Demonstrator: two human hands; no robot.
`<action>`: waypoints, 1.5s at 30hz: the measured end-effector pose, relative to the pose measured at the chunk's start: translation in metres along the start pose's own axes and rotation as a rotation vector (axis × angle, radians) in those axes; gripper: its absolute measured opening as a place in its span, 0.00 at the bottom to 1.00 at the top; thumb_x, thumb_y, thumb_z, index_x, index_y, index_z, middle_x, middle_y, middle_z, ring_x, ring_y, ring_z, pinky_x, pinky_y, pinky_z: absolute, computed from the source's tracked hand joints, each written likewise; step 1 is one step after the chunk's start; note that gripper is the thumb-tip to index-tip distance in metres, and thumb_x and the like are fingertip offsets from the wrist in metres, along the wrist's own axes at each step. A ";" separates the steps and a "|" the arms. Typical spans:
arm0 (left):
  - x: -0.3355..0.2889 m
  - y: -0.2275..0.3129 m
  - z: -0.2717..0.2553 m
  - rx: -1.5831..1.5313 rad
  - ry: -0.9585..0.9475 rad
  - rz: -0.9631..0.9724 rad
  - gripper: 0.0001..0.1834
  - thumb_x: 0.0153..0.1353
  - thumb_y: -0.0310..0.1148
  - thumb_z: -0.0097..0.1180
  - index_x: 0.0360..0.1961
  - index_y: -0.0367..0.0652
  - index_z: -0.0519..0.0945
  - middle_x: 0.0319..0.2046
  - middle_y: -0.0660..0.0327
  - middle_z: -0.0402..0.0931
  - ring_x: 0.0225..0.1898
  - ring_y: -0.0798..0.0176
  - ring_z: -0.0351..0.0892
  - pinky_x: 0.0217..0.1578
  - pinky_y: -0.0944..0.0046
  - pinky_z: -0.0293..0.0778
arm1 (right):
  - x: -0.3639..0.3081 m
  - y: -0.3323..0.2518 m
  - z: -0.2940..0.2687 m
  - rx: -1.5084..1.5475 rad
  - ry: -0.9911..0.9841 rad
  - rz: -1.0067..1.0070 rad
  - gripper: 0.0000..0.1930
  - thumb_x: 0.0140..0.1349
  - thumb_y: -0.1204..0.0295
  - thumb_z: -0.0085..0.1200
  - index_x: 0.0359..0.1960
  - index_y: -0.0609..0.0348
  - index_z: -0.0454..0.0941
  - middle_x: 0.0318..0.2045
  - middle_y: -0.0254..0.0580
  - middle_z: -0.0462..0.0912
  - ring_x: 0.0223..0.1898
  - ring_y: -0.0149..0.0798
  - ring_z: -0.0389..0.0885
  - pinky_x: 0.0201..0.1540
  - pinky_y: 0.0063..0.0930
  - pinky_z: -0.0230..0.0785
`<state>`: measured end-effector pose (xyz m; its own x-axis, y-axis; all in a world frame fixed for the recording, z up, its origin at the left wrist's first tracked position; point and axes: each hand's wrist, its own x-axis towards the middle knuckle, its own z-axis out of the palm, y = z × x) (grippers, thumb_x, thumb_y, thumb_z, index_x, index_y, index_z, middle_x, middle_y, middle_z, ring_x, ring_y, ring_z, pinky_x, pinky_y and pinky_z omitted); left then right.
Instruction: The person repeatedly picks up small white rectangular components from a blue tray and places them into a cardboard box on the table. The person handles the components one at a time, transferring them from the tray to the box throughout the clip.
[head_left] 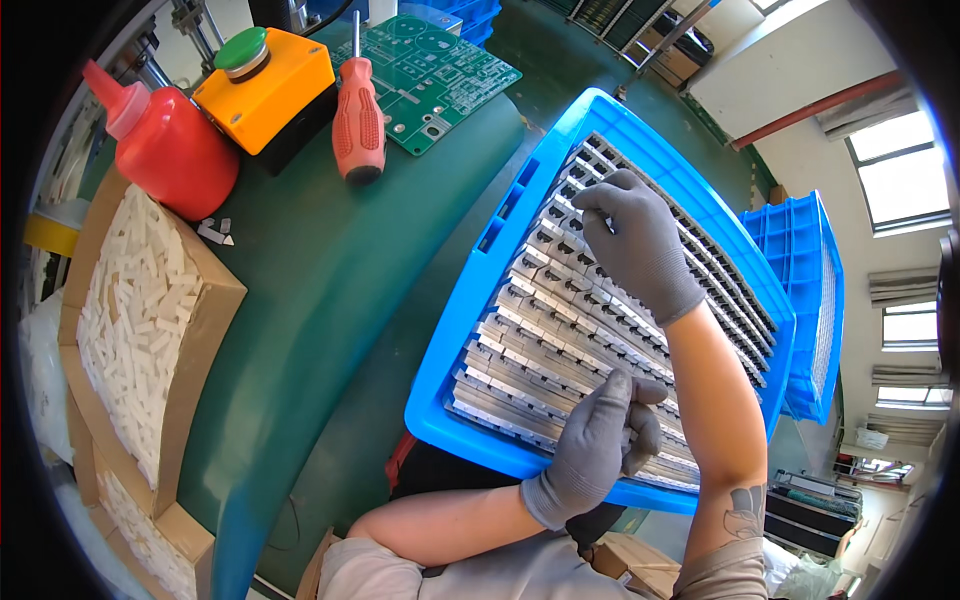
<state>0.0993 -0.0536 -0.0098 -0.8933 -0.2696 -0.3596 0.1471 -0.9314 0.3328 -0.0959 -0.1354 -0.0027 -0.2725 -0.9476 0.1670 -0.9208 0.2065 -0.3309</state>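
Note:
Both of my hands wear grey gloves and are over a blue plastic crate point(463, 300) filled with rows of small silver metal parts point(540, 335), which carry black pieces. My right hand point(645, 245) reaches to the far rows, its index finger and thumb bent together at the black pieces. Whatever lies between those fingertips is hidden or too small to make out. Nearer to me, my left hand point(600, 440) hovers at the front rows with its fingers curled in and the thumb against them. I cannot see what it holds, if anything.
On the green-topped bench point(330, 290) at left are a red squeeze bottle point(175, 150), an orange box with a green button point(270, 90), a red-handled screwdriver point(358, 120) and a green circuit board point(430, 75). A cardboard box point(215, 290) holds white pieces. Another blue crate point(800, 260) stands at right.

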 end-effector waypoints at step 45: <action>0.000 -0.003 0.000 0.024 -0.007 0.005 0.33 0.80 0.57 0.31 0.50 0.36 0.76 0.23 0.60 0.74 0.18 0.71 0.65 0.20 0.71 0.62 | -0.019 -0.019 0.004 -0.097 -0.021 -0.104 0.18 0.63 0.63 0.59 0.50 0.58 0.86 0.55 0.49 0.84 0.60 0.54 0.77 0.64 0.50 0.67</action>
<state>0.0992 -0.0508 -0.0110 -0.8955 -0.2727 -0.3517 0.1418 -0.9239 0.3553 -0.0717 -0.1219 -0.0031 -0.1690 -0.9698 0.1759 -0.9668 0.1284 -0.2208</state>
